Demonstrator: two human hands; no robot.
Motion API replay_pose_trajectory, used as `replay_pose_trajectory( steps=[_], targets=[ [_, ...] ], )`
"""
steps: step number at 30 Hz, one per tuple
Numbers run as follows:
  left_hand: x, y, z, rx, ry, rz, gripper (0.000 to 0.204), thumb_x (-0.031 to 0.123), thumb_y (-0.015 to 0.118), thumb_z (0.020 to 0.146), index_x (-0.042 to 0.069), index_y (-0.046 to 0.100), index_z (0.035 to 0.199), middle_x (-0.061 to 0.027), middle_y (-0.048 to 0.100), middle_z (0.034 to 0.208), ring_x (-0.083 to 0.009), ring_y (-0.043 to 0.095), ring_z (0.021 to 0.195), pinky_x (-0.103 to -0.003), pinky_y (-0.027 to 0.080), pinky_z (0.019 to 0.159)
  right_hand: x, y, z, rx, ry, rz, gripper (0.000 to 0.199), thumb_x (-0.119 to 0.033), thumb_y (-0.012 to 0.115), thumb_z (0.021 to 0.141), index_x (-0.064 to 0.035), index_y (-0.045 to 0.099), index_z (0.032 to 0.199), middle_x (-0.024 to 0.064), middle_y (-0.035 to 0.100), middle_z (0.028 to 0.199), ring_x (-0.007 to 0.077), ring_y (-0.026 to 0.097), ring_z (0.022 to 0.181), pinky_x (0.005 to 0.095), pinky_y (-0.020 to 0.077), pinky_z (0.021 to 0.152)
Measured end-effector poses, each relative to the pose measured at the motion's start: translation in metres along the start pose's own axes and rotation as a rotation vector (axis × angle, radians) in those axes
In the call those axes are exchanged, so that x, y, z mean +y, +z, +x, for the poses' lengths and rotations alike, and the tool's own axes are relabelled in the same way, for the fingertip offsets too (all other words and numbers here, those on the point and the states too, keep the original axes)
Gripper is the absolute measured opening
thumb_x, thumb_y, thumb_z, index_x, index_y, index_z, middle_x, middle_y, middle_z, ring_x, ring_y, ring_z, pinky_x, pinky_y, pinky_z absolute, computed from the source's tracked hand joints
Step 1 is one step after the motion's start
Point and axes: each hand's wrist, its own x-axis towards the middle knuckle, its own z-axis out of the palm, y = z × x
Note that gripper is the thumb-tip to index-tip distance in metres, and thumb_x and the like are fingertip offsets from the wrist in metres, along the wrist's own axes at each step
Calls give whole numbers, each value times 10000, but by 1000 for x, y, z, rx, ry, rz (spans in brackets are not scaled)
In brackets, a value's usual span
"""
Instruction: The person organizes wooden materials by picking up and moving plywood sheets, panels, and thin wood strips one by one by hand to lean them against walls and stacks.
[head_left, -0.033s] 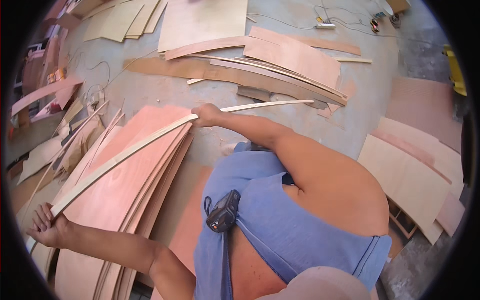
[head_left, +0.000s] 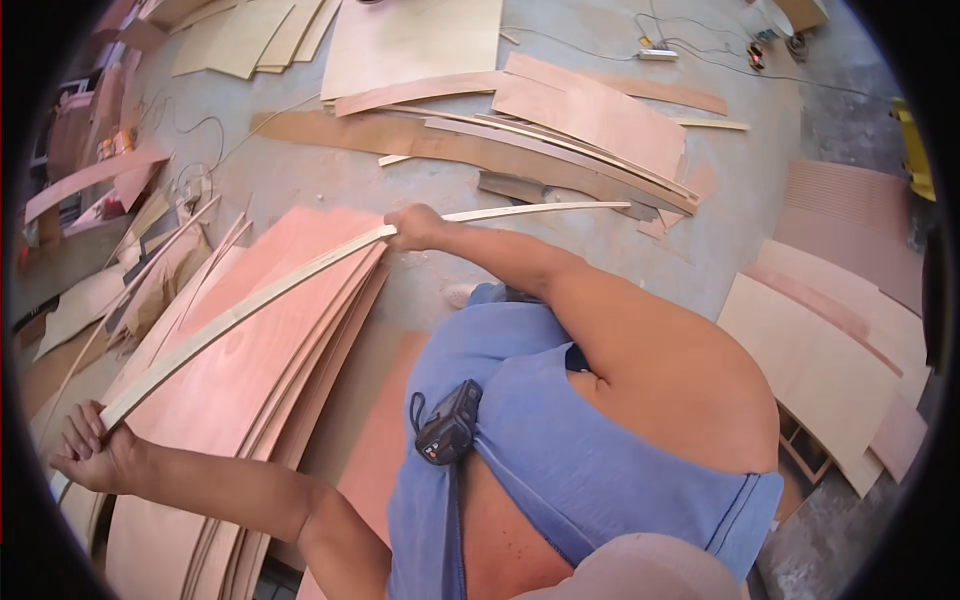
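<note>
A long, pale wood strip (head_left: 250,306) runs from the lower left up past the middle, held in both hands. My left hand (head_left: 97,452) wraps round its near end at the far left. Farther along, my right hand (head_left: 414,228) is closed on it, and the rest of the strip sticks out to the right beyond that fist. Beneath the strip leans a stack of reddish plywood sheets (head_left: 235,350), its edges fanned toward me. The strip crosses above the top sheet; whether it touches the sheet I cannot tell.
Cut plywood pieces (head_left: 600,110) and a long brown strip (head_left: 400,143) lie on the floor ahead. More boards (head_left: 810,360) are stacked at the right. Offcuts and thin sticks (head_left: 150,270) clutter the left. Cords run to a white power strip (head_left: 657,55) at the back.
The view has shifted very slightly, so the floor and boards sit a little differently in it. Both hands keep their hold on the wood strip.
</note>
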Motion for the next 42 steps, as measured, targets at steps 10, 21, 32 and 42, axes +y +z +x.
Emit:
replay_pose_trajectory(
  steps=[10,21,32,42],
  targets=[
    [29,-62,16,-2,65,-280,584,569,474,892,156,307,515,37,304,436,-81,262,376,-217,258,378,-11,-64,3,77,-137,-16,292,-392,638,755,-102,641,789,193,617,697,392,608,683,464,491,613],
    [-183,-191,59,571,-406,-328,543,490,390,967,161,256,556,45,239,461,-81,234,375,-222,235,335,-59,-191,-117,75,-358,190,131,-149,666,748,-58,583,702,125,550,579,274,492,495,345,424,502],
    [-214,-57,-35,541,-335,-972,570,566,318,952,173,255,544,52,242,466,-81,283,399,-199,288,366,-40,-305,-70,1022,-168,312,194,-89,596,822,3,506,677,-8,469,572,66,413,560,260,356,482],
    [-29,-26,58,-534,112,-882,539,563,368,938,148,318,598,52,248,453,-66,242,352,-209,239,317,-29,-218,-24,488,-61,39,171,-174,648,808,-49,625,922,189,643,779,297,643,720,369,499,639]
  ],
)
